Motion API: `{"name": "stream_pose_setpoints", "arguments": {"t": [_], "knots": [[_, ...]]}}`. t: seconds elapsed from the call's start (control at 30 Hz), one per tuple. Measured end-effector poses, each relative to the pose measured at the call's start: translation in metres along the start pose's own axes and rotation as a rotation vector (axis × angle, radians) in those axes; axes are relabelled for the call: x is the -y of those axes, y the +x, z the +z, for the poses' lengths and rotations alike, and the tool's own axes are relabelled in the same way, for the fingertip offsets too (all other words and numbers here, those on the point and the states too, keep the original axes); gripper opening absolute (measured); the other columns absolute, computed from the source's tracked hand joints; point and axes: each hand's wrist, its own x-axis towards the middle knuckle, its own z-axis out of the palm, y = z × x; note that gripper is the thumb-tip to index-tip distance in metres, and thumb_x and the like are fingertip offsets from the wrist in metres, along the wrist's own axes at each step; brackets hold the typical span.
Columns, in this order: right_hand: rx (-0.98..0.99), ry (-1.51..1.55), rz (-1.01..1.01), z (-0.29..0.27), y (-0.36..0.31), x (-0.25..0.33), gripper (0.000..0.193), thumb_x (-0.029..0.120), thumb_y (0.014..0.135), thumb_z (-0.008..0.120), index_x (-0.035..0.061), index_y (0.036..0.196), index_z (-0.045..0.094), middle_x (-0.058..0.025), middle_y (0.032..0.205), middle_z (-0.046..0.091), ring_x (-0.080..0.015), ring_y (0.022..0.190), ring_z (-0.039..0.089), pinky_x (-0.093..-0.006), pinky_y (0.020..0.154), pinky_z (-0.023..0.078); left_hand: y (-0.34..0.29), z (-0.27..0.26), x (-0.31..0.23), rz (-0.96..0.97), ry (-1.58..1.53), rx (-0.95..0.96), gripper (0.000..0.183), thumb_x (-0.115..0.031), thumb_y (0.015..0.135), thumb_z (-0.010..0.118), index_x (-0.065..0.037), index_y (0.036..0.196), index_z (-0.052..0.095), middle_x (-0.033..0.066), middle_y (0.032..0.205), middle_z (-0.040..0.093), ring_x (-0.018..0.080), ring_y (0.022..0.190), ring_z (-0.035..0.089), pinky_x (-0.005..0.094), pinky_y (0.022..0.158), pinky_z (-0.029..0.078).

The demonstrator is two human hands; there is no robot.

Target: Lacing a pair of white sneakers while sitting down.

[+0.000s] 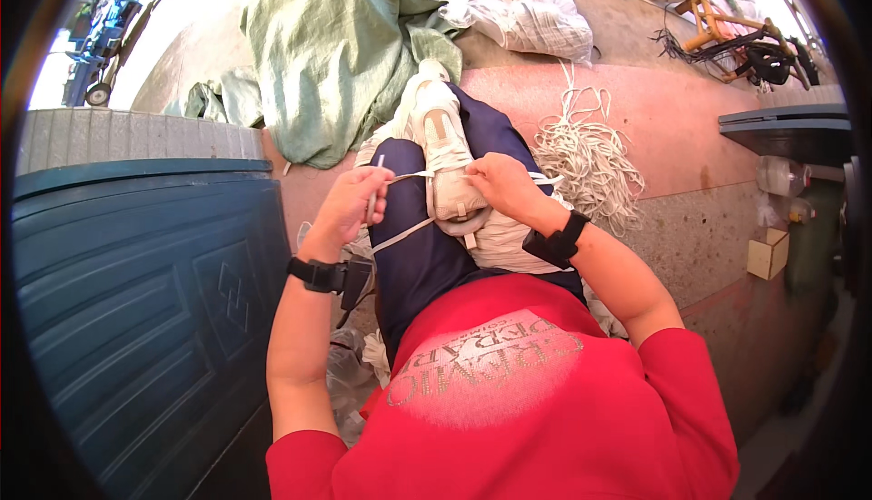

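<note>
A pale beige and white shoe lies lengthwise on my lap, its opening toward me. My left hand is closed beside its left side, around a thin grey rod-like tool. From these fingers a flat white lace runs to the shoe; whether they grip it too is unclear. Another strand slants over my left thigh. My right hand pinches at the shoe's right edge; what lies between the fingertips is hidden. White strands show just right of that hand. More pale material sits beneath the shoe.
A tangled heap of white laces lies on the floor to the right. Ahead are a green sheet and a stuffed translucent bag. A blue panelled door stands at left. A small cardboard box is far right.
</note>
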Motion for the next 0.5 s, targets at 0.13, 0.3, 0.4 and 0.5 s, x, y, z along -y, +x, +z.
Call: {"name": "stream_pose_setpoints", "arguments": {"t": [0.13, 0.3, 0.4, 0.5], "knots": [[-0.063, -0.148, -0.05, 0.006, 0.006, 0.006, 0.012, 0.012, 0.075, 0.054, 0.001, 0.076, 0.059, -0.015, 0.074, 0.055, -0.0319, 0.076, 0.053, -0.0398, 0.069, 0.044, 0.011, 0.057, 0.006, 0.116, 0.29, -0.082, 0.017, -0.018, 0.086, 0.054, -0.002, 0.089, 0.058, -0.0036, 0.057, 0.049, 0.0031, 0.045, 0.042, 0.0166, 0.04, 0.033], [-0.123, -0.317, -0.066, 0.017, 0.012, 0.014, 0.009, 0.01, 0.072, 0.054, 0.0011, 0.072, 0.058, -0.0146, 0.074, 0.055, -0.031, 0.077, 0.053, -0.0377, 0.07, 0.045, 0.029, 0.06, 0.04, 0.286, 0.405, -0.179, 0.015, -0.014, 0.084, 0.056, 0.0, 0.089, 0.059, -0.0011, 0.06, 0.054, 0.0037, 0.048, 0.045, 0.0187, 0.043, 0.035], [-0.1, -0.19, 0.01, 0.026, 0.019, 0.004, 0.012, 0.011, 0.072, 0.054, 0.0016, 0.075, 0.06, -0.0152, 0.077, 0.055, -0.032, 0.08, 0.053, -0.0387, 0.07, 0.046, 0.035, 0.06, 0.049, 0.355, 0.478, -0.258, 0.015, -0.013, 0.083, 0.057, 0.001, 0.089, 0.059, 0.0, 0.062, 0.056, 0.0039, 0.051, 0.047, 0.02, 0.046, 0.037], [0.109, 0.284, 0.186, 0.018, 0.02, -0.006, 0.015, 0.014, 0.075, 0.052, 0.0072, 0.081, 0.065, -0.0166, 0.083, 0.057, -0.0343, 0.084, 0.054, -0.0417, 0.073, 0.045, 0.031, 0.061, 0.047, 0.399, 0.537, -0.311, 0.017, -0.014, 0.082, 0.058, 0.002, 0.088, 0.06, 0.0, 0.062, 0.057, 0.0035, 0.053, 0.047, 0.0203, 0.049, 0.037]]}}
